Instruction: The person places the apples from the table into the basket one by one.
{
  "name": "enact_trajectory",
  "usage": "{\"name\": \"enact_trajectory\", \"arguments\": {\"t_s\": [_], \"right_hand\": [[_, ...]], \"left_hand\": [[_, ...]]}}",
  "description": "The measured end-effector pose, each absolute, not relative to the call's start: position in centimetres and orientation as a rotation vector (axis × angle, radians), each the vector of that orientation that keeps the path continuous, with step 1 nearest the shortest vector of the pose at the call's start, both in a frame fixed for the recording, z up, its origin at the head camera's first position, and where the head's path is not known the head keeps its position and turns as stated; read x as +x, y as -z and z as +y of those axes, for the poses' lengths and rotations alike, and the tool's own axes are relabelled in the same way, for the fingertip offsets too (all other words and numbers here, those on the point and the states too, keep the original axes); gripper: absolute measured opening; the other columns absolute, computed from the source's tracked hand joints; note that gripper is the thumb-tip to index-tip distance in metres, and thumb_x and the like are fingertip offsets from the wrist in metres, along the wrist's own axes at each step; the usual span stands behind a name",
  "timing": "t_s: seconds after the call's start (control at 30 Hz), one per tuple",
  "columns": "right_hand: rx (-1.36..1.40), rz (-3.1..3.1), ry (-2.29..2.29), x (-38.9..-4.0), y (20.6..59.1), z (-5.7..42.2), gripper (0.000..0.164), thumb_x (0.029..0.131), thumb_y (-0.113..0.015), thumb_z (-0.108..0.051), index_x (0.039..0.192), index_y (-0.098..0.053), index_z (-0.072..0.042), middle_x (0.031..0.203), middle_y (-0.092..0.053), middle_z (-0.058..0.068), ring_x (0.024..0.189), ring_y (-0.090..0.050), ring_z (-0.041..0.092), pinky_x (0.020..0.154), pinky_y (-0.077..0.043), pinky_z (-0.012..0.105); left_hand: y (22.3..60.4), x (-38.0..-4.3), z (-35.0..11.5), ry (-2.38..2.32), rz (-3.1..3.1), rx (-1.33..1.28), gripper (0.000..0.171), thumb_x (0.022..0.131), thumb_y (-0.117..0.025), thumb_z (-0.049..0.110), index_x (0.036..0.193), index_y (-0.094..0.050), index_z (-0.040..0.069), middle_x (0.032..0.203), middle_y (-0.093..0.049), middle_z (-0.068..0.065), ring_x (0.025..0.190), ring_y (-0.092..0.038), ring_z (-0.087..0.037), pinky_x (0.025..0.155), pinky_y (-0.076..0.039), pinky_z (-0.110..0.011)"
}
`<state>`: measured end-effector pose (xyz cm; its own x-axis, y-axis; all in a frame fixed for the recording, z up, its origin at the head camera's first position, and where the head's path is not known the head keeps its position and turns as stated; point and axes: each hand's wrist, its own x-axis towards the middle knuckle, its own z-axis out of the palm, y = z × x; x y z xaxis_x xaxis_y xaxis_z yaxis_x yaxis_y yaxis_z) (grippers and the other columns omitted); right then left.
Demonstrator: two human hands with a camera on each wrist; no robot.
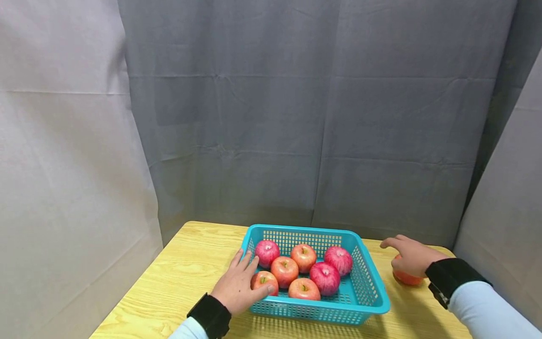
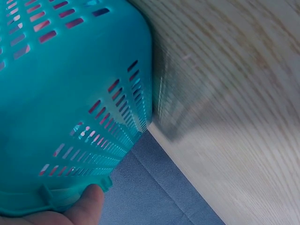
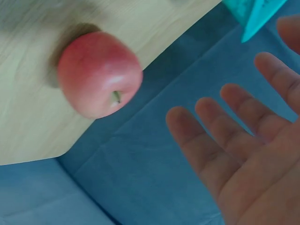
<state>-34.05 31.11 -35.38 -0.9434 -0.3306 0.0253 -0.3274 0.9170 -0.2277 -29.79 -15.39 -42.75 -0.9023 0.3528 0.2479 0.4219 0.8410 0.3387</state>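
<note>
A turquoise plastic basket (image 1: pixel 368 308) holds several red apples (image 1: pixel 284 271), some pinker and streaked. My left hand (image 1: pixel 242 286) rests at the basket's left side, fingers spread over the rim; the left wrist view has a fingertip (image 2: pixel 91 199) against that rim (image 2: pixel 28 201). Right of the basket, a single apple (image 1: pixel 407 278) sits on the table, partly hidden behind my right hand (image 1: pixel 412 255). In the right wrist view this apple (image 3: pixel 100 75) is whole, stem showing, and the right hand's fingers (image 3: pixel 201 150) are extended apart from it, holding nothing.
The yellow wood-grain table (image 1: pixel 190 259) carries the basket. Its far right corner lies close to the lone apple. Grey cloth (image 1: pixel 305 117) hangs behind the table, with pale cloth (image 1: pixel 63 188) on the left and on the right.
</note>
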Motion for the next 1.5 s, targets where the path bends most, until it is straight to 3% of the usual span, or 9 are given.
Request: {"name": "enact_trajectory", "arguments": {"t_s": [0.53,1.17,1.5], "right_hand": [[-0.431,3.081,0.320,-35.2,37.4,34.4,0.044,0.086,-0.071,-0.018,0.125,-0.062,-0.001,0.116,-0.057,0.027,0.094,-0.061,0.038,0.083,-0.051,0.063],[-0.321,3.133,0.295,-37.3,41.2,35.4,0.062,0.076,-0.083,-0.018,0.127,-0.059,0.006,0.122,-0.048,0.042,0.099,-0.056,0.055,0.083,-0.049,0.070],[-0.224,3.126,0.314,-38.5,43.0,36.2,0.068,0.077,-0.083,-0.021,0.132,-0.056,0.006,0.124,-0.044,0.043,0.097,-0.056,0.054,0.080,-0.052,0.066]], "left_hand": [[42.7,-29.9,-15.4,0.562,-2.850,-0.607,0.091,0.091,-0.054,0.070,0.150,-0.047,0.001,0.156,-0.039,-0.021,0.148,-0.021,-0.044,0.110,-0.036,-0.059],[42.7,-29.9,-15.4,0.545,-2.866,-0.604,0.091,0.091,-0.054,0.070,0.151,-0.046,0.002,0.157,-0.037,-0.022,0.149,-0.021,-0.043,0.111,-0.035,-0.058],[42.7,-29.9,-15.5,0.535,-2.867,-0.607,0.092,0.091,-0.053,0.072,0.151,-0.046,0.002,0.157,-0.037,-0.021,0.149,-0.020,-0.042,0.112,-0.035,-0.057]]}}
